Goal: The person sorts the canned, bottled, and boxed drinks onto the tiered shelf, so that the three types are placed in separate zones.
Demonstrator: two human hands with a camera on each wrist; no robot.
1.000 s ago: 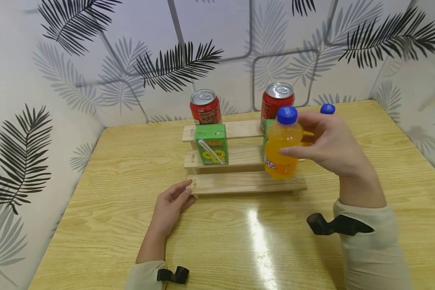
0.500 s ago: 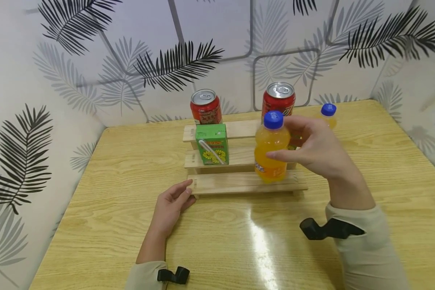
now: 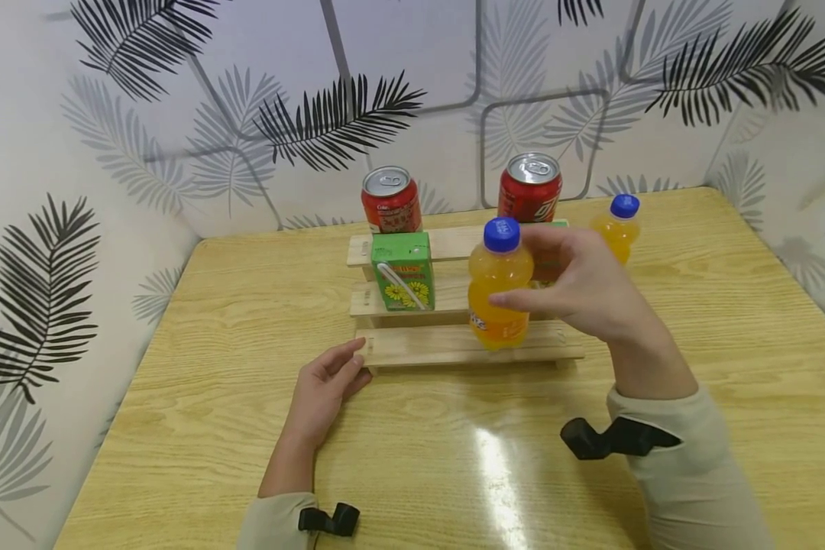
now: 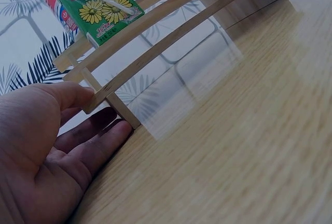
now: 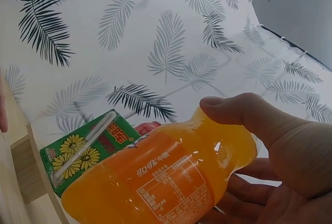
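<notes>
My right hand (image 3: 587, 286) grips a small bottle of orange soda (image 3: 498, 294) with a blue cap, thumb on one side and fingers behind. The bottle is upright over the lowest step of a three-tier wooden rack (image 3: 406, 350); whether its base touches the wood I cannot tell. At the rack's left end, my left hand (image 3: 325, 391) holds the lowest step. In the left wrist view its thumb lies on the board (image 4: 155, 53) and its fingers reach the leg below. A green drink carton (image 3: 404, 273) with a straw stands on the middle step.
Two red cola cans, a left one (image 3: 390, 205) and a right one (image 3: 531, 191), stand on the top step. Another orange soda bottle (image 3: 619, 229) is right of the rack. A second green carton is mostly hidden behind my right hand. A leaf-patterned wall (image 3: 419, 137) borders the table.
My right hand has carried the orange soda bottle left and slightly down, over the lowest step. The other bottle at the right has come into fuller view. My left hand stays put.
</notes>
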